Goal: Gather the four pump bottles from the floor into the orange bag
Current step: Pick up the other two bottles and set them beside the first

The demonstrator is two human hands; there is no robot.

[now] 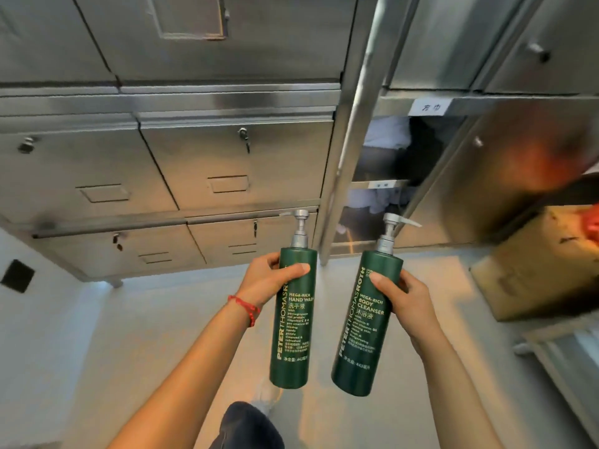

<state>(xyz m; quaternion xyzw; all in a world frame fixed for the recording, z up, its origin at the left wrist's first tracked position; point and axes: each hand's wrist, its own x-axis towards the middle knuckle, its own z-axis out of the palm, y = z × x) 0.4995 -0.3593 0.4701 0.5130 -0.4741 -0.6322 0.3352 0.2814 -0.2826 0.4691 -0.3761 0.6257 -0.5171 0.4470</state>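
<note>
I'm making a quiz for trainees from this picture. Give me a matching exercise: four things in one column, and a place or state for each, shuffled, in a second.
1. hand wash bottle
2. body cleanser bottle
3. cardboard box
4. red bracelet

A. on the floor at right
B. held in the right hand
C. around the left wrist
D. held in the left hand

Pairs: 1-D, 2-B, 3-A, 4-C

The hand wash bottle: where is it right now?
In the head view, the hand wash bottle is held upright in the left hand, off the floor, just left of the body cleanser bottle in the right hand.
</note>
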